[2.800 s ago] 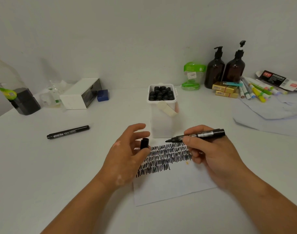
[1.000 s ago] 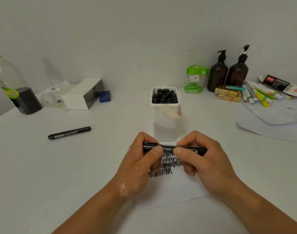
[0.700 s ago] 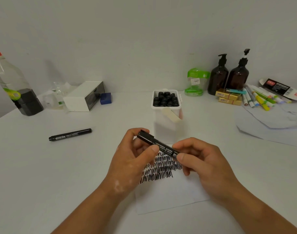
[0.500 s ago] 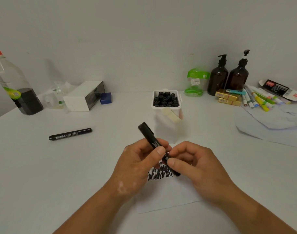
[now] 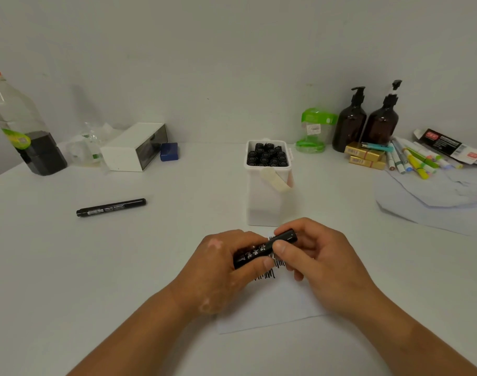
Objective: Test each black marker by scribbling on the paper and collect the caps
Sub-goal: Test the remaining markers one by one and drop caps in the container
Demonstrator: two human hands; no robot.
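Observation:
Both hands hold one capped black marker (image 5: 264,249) just above the white paper (image 5: 270,308), which carries black scribbles partly hidden under my fingers. My left hand (image 5: 226,267) grips the marker's lower left part between thumb and fingers. My right hand (image 5: 321,259) pinches its upper right end with thumb and forefinger. The marker lies slanted, its right end raised. Behind the paper a white container (image 5: 267,202) stands packed with several black markers. Another capped black marker (image 5: 111,207) lies on the table to the left.
At the back left stand a plastic bottle (image 5: 20,126) with dark liquid, a white box (image 5: 134,146) and a blue block (image 5: 168,151). A green-lidded jar (image 5: 314,130), two brown pump bottles (image 5: 365,120), yellow boxes, coloured pens (image 5: 416,158) and loose sheets (image 5: 435,202) fill the back right.
The cap went back onto the marker. Both hands then turned the marker round above the paper, from pointing up-left to lying slanted with its right end up.

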